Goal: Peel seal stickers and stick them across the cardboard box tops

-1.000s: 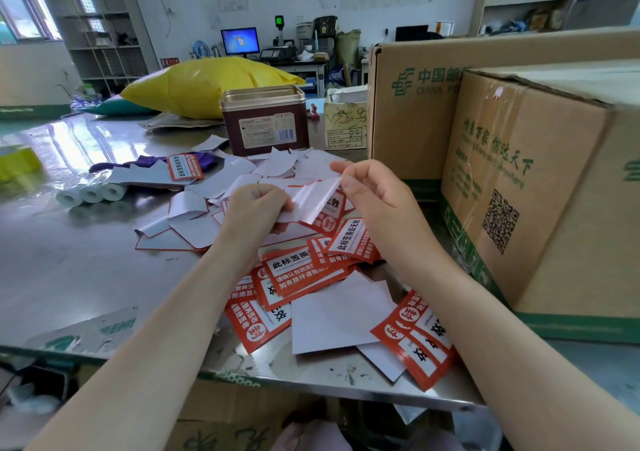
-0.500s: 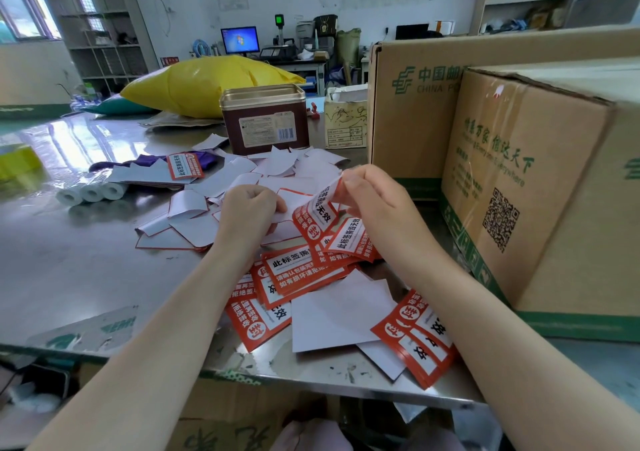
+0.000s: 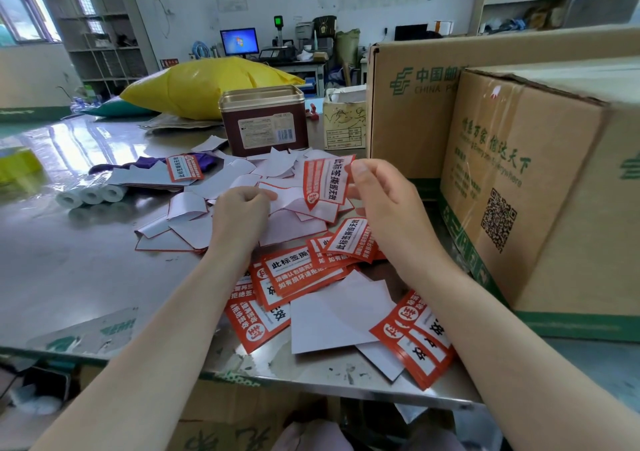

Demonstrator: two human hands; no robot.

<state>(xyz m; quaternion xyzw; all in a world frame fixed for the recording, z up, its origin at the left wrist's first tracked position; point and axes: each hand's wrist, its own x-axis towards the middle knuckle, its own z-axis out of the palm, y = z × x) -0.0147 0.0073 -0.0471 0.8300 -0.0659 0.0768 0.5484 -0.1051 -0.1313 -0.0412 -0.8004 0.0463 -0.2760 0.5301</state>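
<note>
Moved: red-and-white rectangular seal sticker now peeled clear, lifted upright.
Right hand: pinches sticker's top edge.
Left hand: grips white backing paper above steel tabletop.

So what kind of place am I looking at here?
Most likely a postal or parcel packing room. Cardboard boxes printed with China Post branding stand on a steel table, red seal stickers lie piled across it, and a computer screen sits at a desk behind.
</note>
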